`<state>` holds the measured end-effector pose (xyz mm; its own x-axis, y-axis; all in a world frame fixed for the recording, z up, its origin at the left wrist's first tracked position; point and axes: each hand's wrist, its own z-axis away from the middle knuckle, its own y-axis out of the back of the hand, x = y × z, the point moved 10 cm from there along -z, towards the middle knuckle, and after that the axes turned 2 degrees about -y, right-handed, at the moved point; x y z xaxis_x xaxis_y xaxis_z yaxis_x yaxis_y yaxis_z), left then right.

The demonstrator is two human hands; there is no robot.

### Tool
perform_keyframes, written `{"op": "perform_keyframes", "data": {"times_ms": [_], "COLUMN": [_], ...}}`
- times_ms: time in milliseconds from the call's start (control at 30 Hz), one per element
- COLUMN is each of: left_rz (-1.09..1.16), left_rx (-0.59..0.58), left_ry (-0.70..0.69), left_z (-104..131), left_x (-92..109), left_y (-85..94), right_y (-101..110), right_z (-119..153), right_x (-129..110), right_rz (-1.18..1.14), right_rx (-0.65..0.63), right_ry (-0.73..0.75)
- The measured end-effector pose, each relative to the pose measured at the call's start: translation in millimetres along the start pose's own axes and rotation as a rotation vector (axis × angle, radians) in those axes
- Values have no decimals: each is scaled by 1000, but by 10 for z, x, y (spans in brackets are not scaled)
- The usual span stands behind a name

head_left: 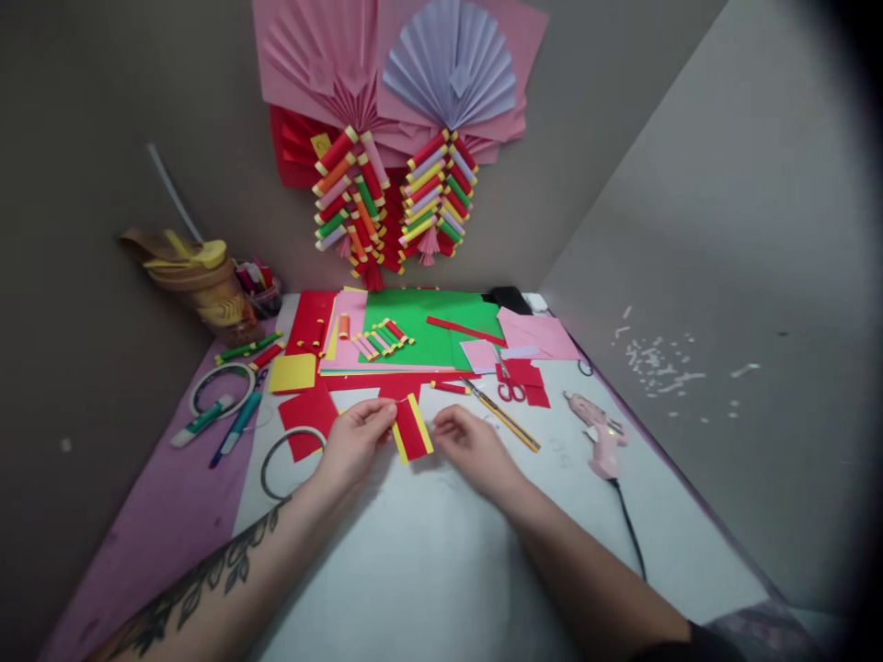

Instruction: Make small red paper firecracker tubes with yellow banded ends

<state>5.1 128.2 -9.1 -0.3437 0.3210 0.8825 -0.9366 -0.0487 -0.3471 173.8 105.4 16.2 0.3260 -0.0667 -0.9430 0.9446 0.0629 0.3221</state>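
My left hand [360, 437] pinches the upper left edge of a small red paper piece [413, 428] with a yellow strip along each of two opposite sides. The paper is held tilted above the white work surface. Just right of it, my right hand [473, 443] has its fingers curled and drawn together. A small gap seems to separate those fingertips from the paper, and whatever they may hold is too small to make out. Beyond the hands lie a yellow utility knife [507, 418] and a short red paper roll [450, 388] with yellow ends.
Red-handled scissors [511, 390] and a pink glue gun [605, 443] lie to the right. Several finished paper rolls [393, 338] rest on green card sheets [431, 313]. Left are a tape roll [266, 464], markers [238, 428] and a yellow paper pad [292, 373]. Paper fans [452, 69] hang on the wall.
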Motion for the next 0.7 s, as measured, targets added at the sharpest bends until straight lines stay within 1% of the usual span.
{"op": "perform_keyframes", "data": {"times_ms": [67, 100, 133, 167, 233, 333, 400, 567, 700], "left_rz": [-4, -12, -23, -36, -64, -93, -119, -178, -289], "left_rx": [25, 34, 40, 41, 32, 9, -8, -81, -123], "left_ry": [-20, -28, -36, -44, -50, -40, -37, -79, -110], "left_z": [-17, -23, -27, -29, -26, -10, 1, 14, 15], "left_x": [9, 14, 21, 28, 36, 31, 32, 58, 31], "left_y": [43, 60, 71, 76, 68, 42, 22, -66, -108], "right_y": [574, 823, 1021, 1174, 1364, 1454, 1459, 1472, 1442], "right_z": [-27, -30, -44, -69, -134, -213, -248, -289, -285], "right_x": [-64, -68, -43, 6, 150, 370, 455, 513, 421], "right_rz": [339, 482, 607, 715, 862, 932, 937, 953, 966], "right_rx": [318, 443, 521, 564, 572, 518, 491, 474, 482], "right_ry": [45, 24, -21, -82, -215, -364, -399, -363, -256]}}
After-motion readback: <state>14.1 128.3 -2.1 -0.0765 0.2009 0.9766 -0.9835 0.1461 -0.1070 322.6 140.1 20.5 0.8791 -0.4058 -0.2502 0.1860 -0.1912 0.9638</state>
